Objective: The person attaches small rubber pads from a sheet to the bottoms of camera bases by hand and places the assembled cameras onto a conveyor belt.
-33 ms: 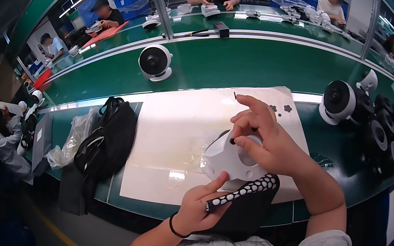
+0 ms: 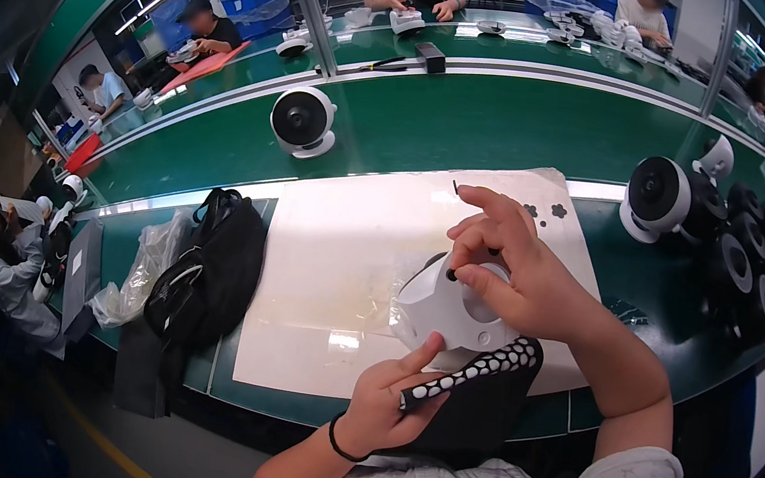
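Note:
My left hand (image 2: 387,404) is closed on a black strip with rows of white round spots (image 2: 482,368). Its thumb presses against a white rounded housing (image 2: 438,317), tilted just above the pale work mat (image 2: 302,326). Over this housing, my right hand (image 2: 519,273) has thumb and index finger pinched on a small black round piece (image 2: 452,274). Another dark spot shows by its curled fingers, too small to make out. Several dark flower-shaped and round marks or pieces (image 2: 559,210) lie at the mat's far right corner.
A white ball-shaped device with a black face (image 2: 302,121) stands beyond the mat; a similar device (image 2: 656,197) stands at right, beside several black round parts (image 2: 747,253). Left of the mat lie a black bag (image 2: 206,278) and clear plastic (image 2: 144,269). Other people work at surrounding benches.

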`<action>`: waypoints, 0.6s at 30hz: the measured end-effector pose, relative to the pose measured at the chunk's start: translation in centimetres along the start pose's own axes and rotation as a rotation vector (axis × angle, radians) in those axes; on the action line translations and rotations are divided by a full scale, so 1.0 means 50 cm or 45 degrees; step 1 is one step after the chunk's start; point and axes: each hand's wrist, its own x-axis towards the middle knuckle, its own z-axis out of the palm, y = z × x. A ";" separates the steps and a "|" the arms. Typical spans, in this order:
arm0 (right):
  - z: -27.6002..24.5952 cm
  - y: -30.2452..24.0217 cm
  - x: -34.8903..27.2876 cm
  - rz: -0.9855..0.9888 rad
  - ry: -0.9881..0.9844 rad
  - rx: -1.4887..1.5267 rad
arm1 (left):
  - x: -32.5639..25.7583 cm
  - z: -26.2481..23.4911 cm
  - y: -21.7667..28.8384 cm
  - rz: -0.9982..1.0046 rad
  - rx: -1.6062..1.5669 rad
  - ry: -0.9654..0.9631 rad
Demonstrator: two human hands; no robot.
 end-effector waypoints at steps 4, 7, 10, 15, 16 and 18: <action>-0.002 -0.008 -0.002 -0.040 -0.003 -0.100 | 0.000 -0.001 -0.008 0.054 0.003 0.004; -0.002 -0.025 -0.010 -0.088 -0.001 -0.267 | -0.003 -0.005 -0.008 0.060 0.006 -0.002; 0.004 -0.030 -0.019 -0.152 0.033 -0.422 | -0.004 -0.008 -0.007 0.087 0.034 -0.008; 0.025 -0.050 -0.056 -0.342 0.092 -0.817 | -0.008 -0.004 -0.009 0.030 0.003 0.003; 0.023 -0.054 -0.061 -0.343 0.093 -0.817 | -0.009 -0.004 -0.012 0.036 -0.014 0.007; 0.019 -0.057 -0.071 -0.181 0.095 -0.616 | -0.012 -0.012 -0.013 0.053 0.016 -0.042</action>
